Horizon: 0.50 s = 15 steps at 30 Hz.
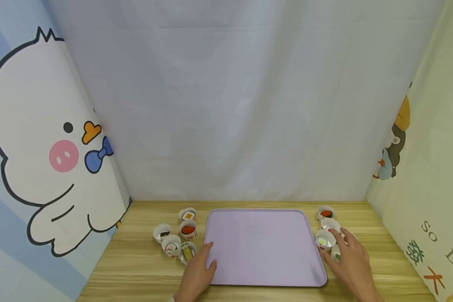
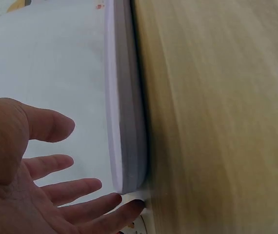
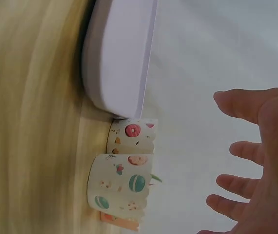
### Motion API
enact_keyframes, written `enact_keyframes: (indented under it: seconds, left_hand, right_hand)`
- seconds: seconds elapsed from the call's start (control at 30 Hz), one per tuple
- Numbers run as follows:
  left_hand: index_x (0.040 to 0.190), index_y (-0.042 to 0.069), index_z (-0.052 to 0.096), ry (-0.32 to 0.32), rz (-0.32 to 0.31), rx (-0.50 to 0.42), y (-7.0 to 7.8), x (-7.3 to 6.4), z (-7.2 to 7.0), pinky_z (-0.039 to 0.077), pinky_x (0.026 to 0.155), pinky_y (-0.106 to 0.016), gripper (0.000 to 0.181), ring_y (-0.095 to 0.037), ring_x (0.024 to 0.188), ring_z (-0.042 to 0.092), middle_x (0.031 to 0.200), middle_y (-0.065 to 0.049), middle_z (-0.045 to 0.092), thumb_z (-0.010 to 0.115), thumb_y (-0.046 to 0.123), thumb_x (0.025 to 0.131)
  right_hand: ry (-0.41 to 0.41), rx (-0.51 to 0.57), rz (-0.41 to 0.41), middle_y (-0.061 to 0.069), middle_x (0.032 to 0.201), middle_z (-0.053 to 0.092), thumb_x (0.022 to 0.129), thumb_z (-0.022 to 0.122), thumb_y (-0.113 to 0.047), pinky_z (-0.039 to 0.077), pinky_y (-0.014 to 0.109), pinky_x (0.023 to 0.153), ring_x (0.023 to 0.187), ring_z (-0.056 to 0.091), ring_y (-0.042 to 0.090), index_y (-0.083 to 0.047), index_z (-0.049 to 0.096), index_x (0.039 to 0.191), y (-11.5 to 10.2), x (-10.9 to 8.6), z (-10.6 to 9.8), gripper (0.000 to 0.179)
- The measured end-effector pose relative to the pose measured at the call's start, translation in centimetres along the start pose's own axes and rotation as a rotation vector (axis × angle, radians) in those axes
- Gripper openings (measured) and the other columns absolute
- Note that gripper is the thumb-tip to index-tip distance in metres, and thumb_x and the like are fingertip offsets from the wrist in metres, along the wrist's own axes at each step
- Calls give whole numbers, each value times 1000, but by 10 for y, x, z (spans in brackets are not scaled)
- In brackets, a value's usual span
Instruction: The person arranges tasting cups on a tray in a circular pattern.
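Note:
A lavender tray (image 1: 264,247) lies flat on the table. My left hand (image 1: 198,270) hovers by its front left part, fingers spread and holding nothing; in the left wrist view the hand (image 2: 46,185) is beside the tray's edge (image 2: 124,97). Over the right-hand group of paper cups, my right hand (image 1: 349,260) has its thumb and fingers apart. Under or near it are a white cup (image 1: 325,240) with something pale yellow and a cup (image 1: 336,254) with something green, partly hidden. In the right wrist view a patterned cup (image 3: 119,183) stands below the hand (image 3: 266,170), apart from it.
Left of the tray stand several small paper cups, among them one with red contents (image 1: 188,230), one with a yellow piece (image 1: 187,252) and one with something black (image 1: 162,233). Another cup with red contents (image 1: 326,213) is at the back right. A pale curtain (image 1: 230,105) hangs behind the table.

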<state>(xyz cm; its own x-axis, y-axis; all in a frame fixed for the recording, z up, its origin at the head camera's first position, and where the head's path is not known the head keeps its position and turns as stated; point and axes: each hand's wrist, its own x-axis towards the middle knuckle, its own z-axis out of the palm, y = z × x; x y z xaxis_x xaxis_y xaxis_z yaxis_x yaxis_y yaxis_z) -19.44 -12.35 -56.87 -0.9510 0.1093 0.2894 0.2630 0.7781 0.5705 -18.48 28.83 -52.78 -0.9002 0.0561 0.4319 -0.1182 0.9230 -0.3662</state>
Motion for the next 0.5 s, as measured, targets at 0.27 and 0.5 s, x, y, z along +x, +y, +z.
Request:
enact_keyframes:
  seconds: [0.27, 0.5]
  left_hand:
    - [130, -2, 57, 33, 13, -20, -6, -4, 0, 46, 99, -53, 50, -41, 118, 59, 126, -24, 62, 68, 1, 81]
    - [130, -4, 56, 7, -18, -66, -15, -2, -1, 47, 99, -53, 54, -42, 118, 59, 127, -25, 62, 68, -4, 77]
  right_hand:
    - [19, 25, 32, 30, 137, 46, 73, 82, -28, 34, 70, 88, 119, 45, 54, -6, 55, 130, 12, -6, 0, 67]
    - [28, 72, 81, 32, 133, 45, 71, 83, -21, 39, 69, 88, 115, 47, 55, 1, 50, 132, 21, -11, 0, 73]
